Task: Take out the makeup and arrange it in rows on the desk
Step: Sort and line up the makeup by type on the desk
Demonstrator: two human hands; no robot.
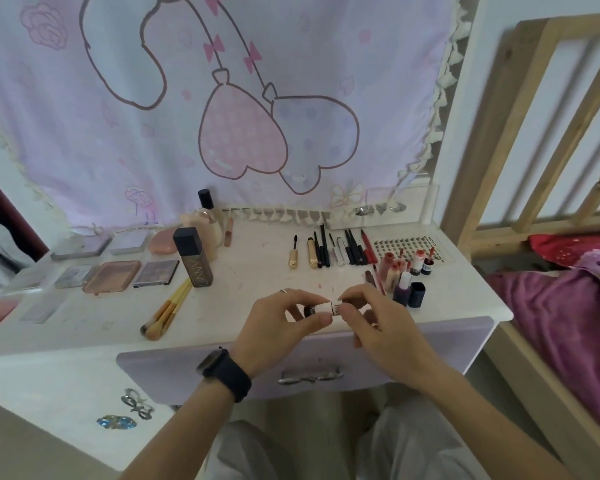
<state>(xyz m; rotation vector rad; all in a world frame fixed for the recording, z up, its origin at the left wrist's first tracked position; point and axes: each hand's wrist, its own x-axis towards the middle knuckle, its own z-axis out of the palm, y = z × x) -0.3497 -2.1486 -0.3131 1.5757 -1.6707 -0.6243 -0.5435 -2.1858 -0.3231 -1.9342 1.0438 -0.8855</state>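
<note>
Both hands pinch a small white tube (325, 308) that lies level between them. The left hand (274, 318) holds the dark-banded end between thumb and curled fingers. The right hand (371, 315) nips the other end with its fingertips. The tube hangs just above the front edge of the desk (257, 271), near 6 o'clock, and touches nothing else. It looks like a lip product; the label is too small to read.

It is probably light, stiff plastic, smooth and round, so it is likely to roll if laid on its side. One end may be a cap that pulls off, so the barrel is the safer place to hold.

At 3 o'clock from the hands stands a cluster of lip tubes (400, 271), some upright. A row of pencils and mascaras (333, 251) lies at 12 o'clock. At 10 o'clock a dark square-capped bottle (192, 258) stands upright, with yellow-handled brushes (167, 311) lying near it at 9 o'clock. Flat palettes (113, 276) sit in rows further left. Below the hands is a lilac drawer front (194, 368).
</note>
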